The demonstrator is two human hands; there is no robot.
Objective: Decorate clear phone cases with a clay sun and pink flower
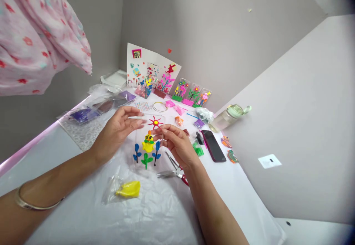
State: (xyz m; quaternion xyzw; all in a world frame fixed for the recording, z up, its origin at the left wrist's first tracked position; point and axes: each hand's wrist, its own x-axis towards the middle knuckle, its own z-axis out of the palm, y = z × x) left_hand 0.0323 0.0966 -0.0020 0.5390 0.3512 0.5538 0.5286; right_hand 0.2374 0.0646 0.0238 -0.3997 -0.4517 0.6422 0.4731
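A clear plastic sheet (142,141) lies on the white table between my hands. It carries clay shapes: a yellow chick (148,144), blue and green flowers and a red sun (155,122). My left hand (118,128) grips the sheet's upper left edge with its fingers curled over it. My right hand (177,141) rests at the sheet's right edge, fingertips pinched together beside the chick's head. Whether a bit of clay sits between them is too small to tell.
Scissors (173,169) lie just under my right wrist. A bag of yellow clay (128,189) sits near the front. A dark phone (213,145), small clay bags, a water bottle (229,116) and finished clay pictures (191,93) stand behind. Pink patterned cloth (36,34) hangs at upper left.
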